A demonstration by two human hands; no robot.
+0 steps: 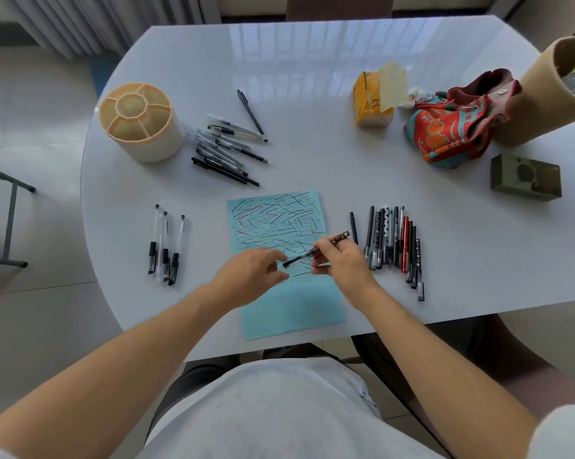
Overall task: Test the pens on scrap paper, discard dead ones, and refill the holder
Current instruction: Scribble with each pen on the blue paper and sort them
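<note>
Pen [316, 250] under test is held over the lower middle of the blue scrap paper [289, 313], its long axis slanting from the patterned rear end, up and to the right, down to the dark tip or cap end at lower left. That lower end lies just beside the fingers [281, 256] of the left hand [251, 271], while the barrel is pinched by the right hand [344, 260] near its middle, thumb and forefinger curled round it. The left hand's fingers are loosely bent and slightly parted, almost touching the pen's end; whether contact is made, or whether a cap is being pulled off or pushed on, cannot be told.

The paper is already thickly covered with dark strokes and a few red ones. A sorted row of pens [392, 246] is laid just to the right of the paper, and three clear pens [165, 246] lie well apart on the left. An untested heap [226, 147] sits beside the holder [140, 122], whose compartments appear empty, at the far left of the bench [445, 260]. The task is judged to be about midway: testing is under way and refilling is not yet begun.
</note>
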